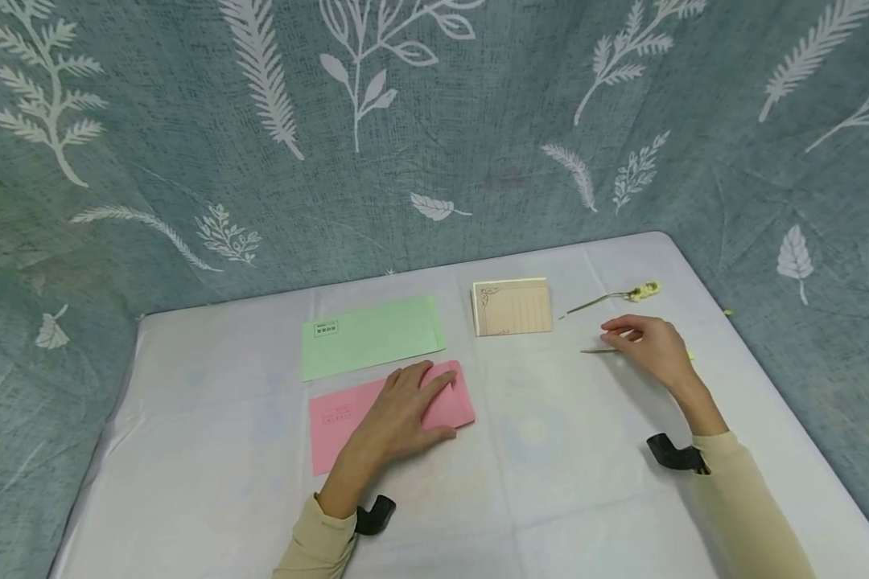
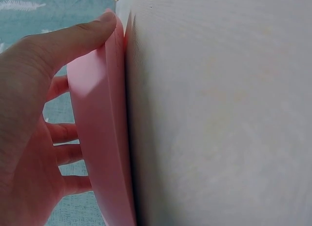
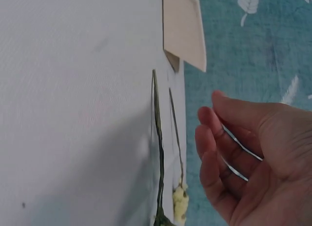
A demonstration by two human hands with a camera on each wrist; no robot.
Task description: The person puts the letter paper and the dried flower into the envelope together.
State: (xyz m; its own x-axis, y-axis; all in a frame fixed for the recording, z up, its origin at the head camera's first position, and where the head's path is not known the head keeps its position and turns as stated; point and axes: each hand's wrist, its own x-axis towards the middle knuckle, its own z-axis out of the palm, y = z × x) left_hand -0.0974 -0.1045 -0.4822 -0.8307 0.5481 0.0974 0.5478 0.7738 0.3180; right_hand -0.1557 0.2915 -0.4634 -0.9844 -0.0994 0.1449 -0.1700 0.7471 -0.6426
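While the left hand (image 1: pixel 398 414) rests spread fingers on the rectangular pink paper envelope (image 1: pixel 343 420) on the white-covered desk (image 1: pixel 572 490), the right hand (image 1: pixel 650 346), fingers loosely bent and empty, hovers above a thin dark-green stem (image 3: pixel 159 143), near a pale-yellow flower (image 1: pixel 645 291).

L slv (image 1: pixel 317 535) & R slv (image 1: pixel 743 500): beige, long; blk curved wrist units (image 1: pixel 673 453), both sides.
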